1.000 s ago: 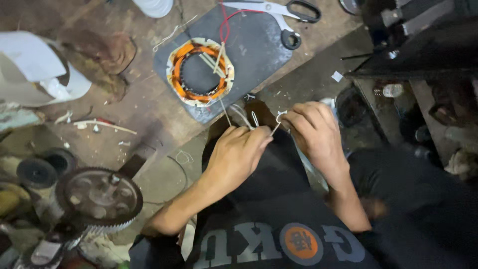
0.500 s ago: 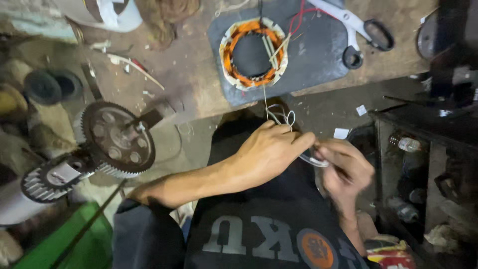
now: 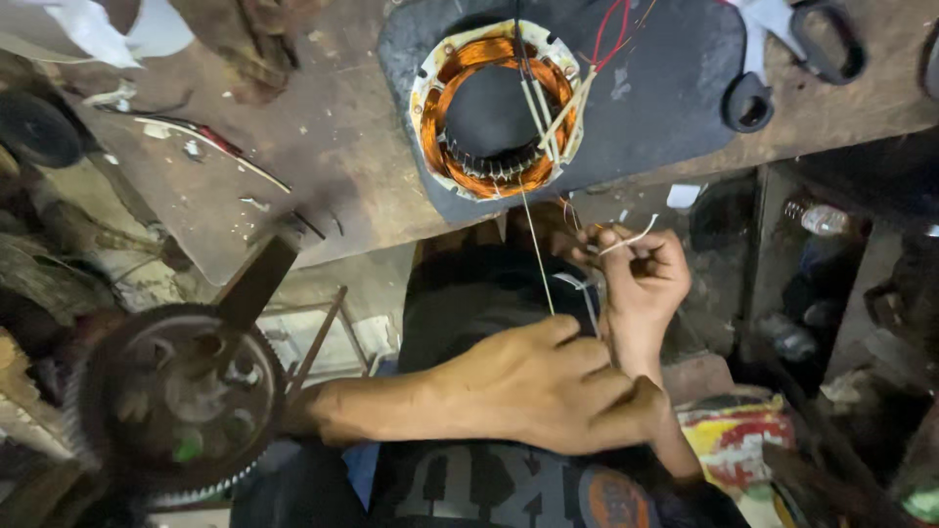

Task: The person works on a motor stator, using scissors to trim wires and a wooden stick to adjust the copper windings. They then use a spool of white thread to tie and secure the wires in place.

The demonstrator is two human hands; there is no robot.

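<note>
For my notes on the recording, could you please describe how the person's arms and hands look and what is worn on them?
Both the left hand and the right hand are bare, with no gloves, rings or watch visible. Both forearms are bare too, with no sleeve showing.

A worn brown counter fills the upper part of the view, its surface scratched, stained and littered with small scraps. A dark mat lies on it. Below the counter's edge the space is dim and cluttered. A large toothed gear wheel stands at the lower left. Dark shelves holding bottles sit at the right.
</note>
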